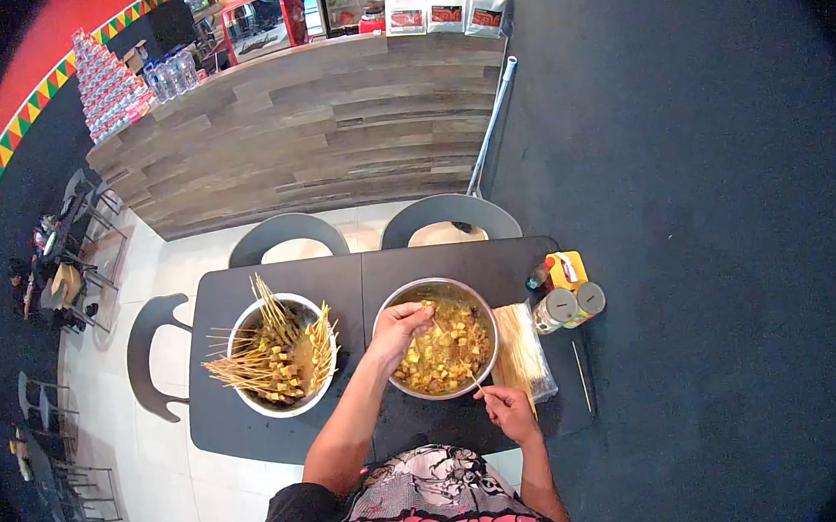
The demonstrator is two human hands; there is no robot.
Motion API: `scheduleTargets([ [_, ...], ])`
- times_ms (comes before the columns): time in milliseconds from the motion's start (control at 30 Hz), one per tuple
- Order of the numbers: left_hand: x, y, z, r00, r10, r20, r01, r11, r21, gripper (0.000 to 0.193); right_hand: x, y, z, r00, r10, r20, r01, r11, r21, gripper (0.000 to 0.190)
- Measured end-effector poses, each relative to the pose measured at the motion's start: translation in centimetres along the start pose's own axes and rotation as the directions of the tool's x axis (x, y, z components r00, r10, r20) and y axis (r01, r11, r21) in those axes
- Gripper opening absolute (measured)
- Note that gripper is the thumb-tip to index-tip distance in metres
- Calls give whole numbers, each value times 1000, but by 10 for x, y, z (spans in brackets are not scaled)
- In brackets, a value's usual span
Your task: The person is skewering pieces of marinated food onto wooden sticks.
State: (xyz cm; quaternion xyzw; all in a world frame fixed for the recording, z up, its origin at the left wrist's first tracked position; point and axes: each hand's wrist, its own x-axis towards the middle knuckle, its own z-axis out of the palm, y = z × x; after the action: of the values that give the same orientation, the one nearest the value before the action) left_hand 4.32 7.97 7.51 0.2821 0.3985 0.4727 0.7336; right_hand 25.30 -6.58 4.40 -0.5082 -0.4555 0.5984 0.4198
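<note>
A metal bowl on the dark table holds small yellow and brown food pieces in a yellowish sauce. Over this bowl, my left hand pinches a small morsel between thumb and fingers; what kind it is cannot be made out. My right hand, at the bowl's near right rim, grips a thin bamboo skewer slanting towards the bowl. A second metal bowl, to the left, contains many loaded skewers, their bare ends leaning over the rim.
Right of the middle bowl lies a plastic pack of bamboo skewers. Two lidded canisters and a yellow container stand behind it. A loose skewer lies near the right edge. Grey chairs surround the table, before a wood-panelled counter.
</note>
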Motion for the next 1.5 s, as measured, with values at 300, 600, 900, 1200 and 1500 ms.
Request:
scheduleTargets([
  [300,3,-2,-3,997,73,-24,-69,990,120,4,-2,1,5,1000,16,-24,-15,999,32,16],
  [600,0,4,0,998,63,-22,-60,990,128,7,-2,0,4,999,20,-32,-20,1000,9,16],
  [900,2,3,-3,998,63,-14,-61,990,126,7,-2,1,4,1000,-3,-21,4,1000,14,16],
  [1200,3,1,-3,997,70,-30,-66,990,127,6,-2,-2,5,1000,22,-17,-22,1000,6,16],
  [1500,4,0,-4,997,64,-32,-59,989,136,7,-1,3,4,999,30,-29,-29,999,20,16],
])
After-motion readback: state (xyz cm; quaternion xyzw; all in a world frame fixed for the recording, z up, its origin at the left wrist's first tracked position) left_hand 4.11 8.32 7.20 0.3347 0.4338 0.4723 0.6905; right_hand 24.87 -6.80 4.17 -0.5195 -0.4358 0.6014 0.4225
